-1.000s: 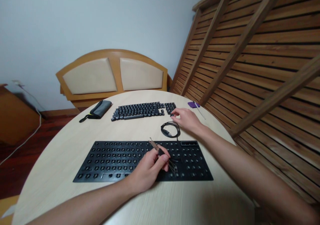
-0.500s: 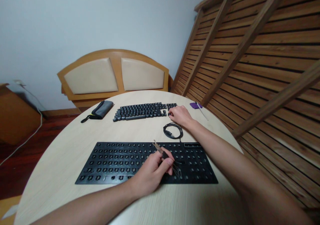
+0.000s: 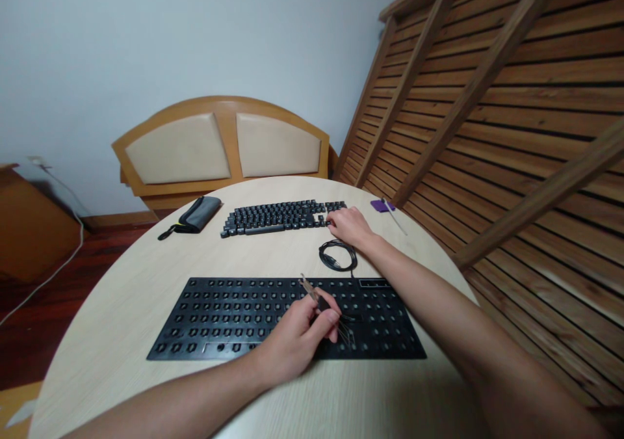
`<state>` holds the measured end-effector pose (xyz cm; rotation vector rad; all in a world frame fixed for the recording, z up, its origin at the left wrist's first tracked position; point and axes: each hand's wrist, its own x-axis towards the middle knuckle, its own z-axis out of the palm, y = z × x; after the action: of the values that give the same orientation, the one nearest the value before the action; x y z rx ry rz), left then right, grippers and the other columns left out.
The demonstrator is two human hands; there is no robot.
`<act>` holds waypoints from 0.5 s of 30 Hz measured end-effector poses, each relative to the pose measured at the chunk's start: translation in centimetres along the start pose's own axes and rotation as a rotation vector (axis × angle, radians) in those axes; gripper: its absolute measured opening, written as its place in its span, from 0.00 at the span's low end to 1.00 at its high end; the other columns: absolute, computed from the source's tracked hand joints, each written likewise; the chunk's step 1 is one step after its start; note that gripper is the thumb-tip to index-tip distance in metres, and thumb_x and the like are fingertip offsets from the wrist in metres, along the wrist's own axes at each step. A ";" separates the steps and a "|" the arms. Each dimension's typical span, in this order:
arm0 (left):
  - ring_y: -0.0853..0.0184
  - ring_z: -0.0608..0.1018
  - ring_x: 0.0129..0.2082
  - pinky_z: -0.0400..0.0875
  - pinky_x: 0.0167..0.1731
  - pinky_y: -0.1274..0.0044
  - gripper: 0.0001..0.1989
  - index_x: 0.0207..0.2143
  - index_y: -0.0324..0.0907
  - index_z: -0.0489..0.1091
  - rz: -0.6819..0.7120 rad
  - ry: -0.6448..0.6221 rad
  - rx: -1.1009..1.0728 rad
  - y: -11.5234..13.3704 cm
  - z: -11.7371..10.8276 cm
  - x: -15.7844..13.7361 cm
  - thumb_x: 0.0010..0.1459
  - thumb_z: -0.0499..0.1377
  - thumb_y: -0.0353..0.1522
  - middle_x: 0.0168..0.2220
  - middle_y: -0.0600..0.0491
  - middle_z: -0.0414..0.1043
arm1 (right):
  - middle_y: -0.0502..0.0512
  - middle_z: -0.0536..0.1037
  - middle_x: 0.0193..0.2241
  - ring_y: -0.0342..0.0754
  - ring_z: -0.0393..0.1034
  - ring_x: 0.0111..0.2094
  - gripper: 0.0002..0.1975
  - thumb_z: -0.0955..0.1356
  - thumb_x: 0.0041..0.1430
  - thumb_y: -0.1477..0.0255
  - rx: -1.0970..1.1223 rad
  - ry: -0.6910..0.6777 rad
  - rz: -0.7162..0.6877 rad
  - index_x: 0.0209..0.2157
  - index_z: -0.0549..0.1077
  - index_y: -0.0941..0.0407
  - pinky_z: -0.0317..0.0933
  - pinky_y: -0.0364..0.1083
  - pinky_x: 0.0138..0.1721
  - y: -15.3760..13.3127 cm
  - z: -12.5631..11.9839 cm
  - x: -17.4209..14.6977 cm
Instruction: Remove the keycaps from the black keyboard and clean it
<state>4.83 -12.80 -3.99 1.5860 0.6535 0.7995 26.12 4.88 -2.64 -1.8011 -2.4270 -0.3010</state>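
Note:
My left hand (image 3: 305, 332) is closed round a keycap puller (image 3: 310, 289), whose thin wire loops stick out below the fingers. Beneath that hand lies a black keyboard base (image 3: 219, 309) with its switches bare of keycaps. Farther back, my right hand (image 3: 351, 224) reaches to the right end of the removed black keycaps (image 3: 273, 216), which are laid out in rows like a keyboard. Its fingers are pinched at a dark keycap there, mostly hidden by the fingertips. The keyboard's coiled cable (image 3: 337, 255) lies just in front of my right hand.
A grey and black pouch (image 3: 199, 214) lies on the left of the round table (image 3: 127, 283). A purple piece (image 3: 380, 205) with a thin pale stick (image 3: 396, 218) is at the far right. A slatted wooden panel (image 3: 511, 133) leans along the right side.
My right hand has shifted very slightly left among the keycaps. The left hand and the keycap puller have stayed in place.

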 end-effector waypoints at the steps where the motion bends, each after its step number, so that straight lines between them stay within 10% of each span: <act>1: 0.67 0.70 0.28 0.63 0.34 0.75 0.16 0.37 0.40 0.66 -0.003 0.001 -0.002 0.0 0.0 0.0 0.68 0.52 0.44 0.25 0.56 0.67 | 0.62 0.82 0.43 0.55 0.73 0.47 0.13 0.65 0.64 0.72 0.005 0.000 0.001 0.46 0.78 0.57 0.57 0.50 0.50 -0.1 0.0 0.0; 15: 0.67 0.71 0.29 0.64 0.35 0.75 0.17 0.37 0.40 0.66 0.001 0.027 0.007 0.0 0.0 0.0 0.68 0.52 0.45 0.26 0.56 0.68 | 0.55 0.82 0.41 0.50 0.75 0.41 0.13 0.65 0.66 0.67 0.216 0.078 0.038 0.48 0.75 0.55 0.62 0.45 0.42 -0.7 -2.2 -2.3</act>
<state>4.85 -12.79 -3.96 1.5847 0.6755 0.8212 26.03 2.04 -0.98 -1.7075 -2.2719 -0.0985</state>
